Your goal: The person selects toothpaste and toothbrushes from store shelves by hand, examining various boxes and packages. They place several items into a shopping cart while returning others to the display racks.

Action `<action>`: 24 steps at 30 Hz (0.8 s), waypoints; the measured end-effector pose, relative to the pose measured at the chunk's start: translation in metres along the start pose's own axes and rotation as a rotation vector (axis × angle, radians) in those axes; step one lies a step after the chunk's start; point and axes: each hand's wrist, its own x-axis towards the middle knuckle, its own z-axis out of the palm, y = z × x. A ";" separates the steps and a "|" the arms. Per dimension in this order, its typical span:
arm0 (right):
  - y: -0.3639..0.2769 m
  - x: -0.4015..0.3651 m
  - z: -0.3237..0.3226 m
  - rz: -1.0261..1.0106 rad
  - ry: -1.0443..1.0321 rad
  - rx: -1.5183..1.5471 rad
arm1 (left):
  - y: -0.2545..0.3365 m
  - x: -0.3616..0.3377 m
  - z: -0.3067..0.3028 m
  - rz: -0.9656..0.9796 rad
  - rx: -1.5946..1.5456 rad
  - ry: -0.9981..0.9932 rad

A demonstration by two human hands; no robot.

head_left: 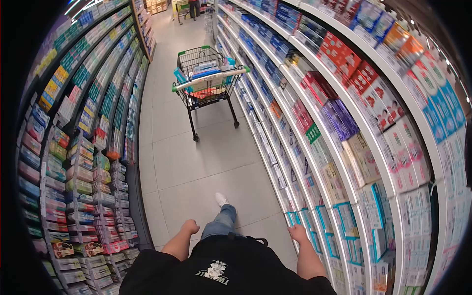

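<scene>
My left hand [190, 226] hangs beside my left hip, fingers curled in a loose fist with nothing showing in it. On the other side, my right hand [297, 233] is also curled, low and close to the right-hand shelves, overlapping the white-and-teal boxes [293, 219] in this view. Ahead in the aisle stands a shopping cart [209, 73] with a green-ended handle, out of reach of both hands. Blue and white packages [205, 73] and an orange-red pack [207, 92] lie in its basket.
Long right-hand shelves [278, 54] hold boxed goods, among them red boxes [339, 54] and purple boxes [340, 118]. Toothbrush-like packs [81, 187] hang along the left rack. Grey floor tiles [196, 164] run between them. A person [194, 9] stands far ahead beside another cart [181, 11].
</scene>
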 end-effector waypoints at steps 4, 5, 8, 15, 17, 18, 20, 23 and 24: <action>-0.072 0.054 -0.019 -0.137 -0.075 -0.069 | -0.039 0.038 0.007 -0.138 -0.014 -0.137; -0.075 0.073 -0.019 -0.170 -0.054 -0.114 | -0.043 0.049 0.006 -0.165 -0.019 -0.165; -0.085 0.110 -0.028 -0.204 -0.068 -0.214 | -0.044 0.063 -0.030 -0.210 -0.159 -0.275; -0.118 0.169 -0.044 0.069 -0.207 -0.129 | -0.004 0.136 -0.148 0.014 -0.164 0.035; -0.129 0.198 -0.037 0.033 -0.176 -0.173 | 0.017 0.149 -0.195 0.062 -0.195 0.132; -0.134 0.207 -0.032 0.017 -0.162 -0.192 | 0.026 0.155 -0.219 0.084 -0.206 0.170; -0.178 0.212 -0.038 -0.026 -0.137 -0.168 | 0.050 0.160 -0.274 0.142 -0.268 0.222; -0.222 0.229 -0.038 -0.079 -0.132 -0.199 | 0.088 0.161 -0.365 0.222 -0.327 0.393; -0.228 0.237 -0.037 -0.094 -0.138 -0.222 | 0.098 0.165 -0.394 0.270 -0.321 0.463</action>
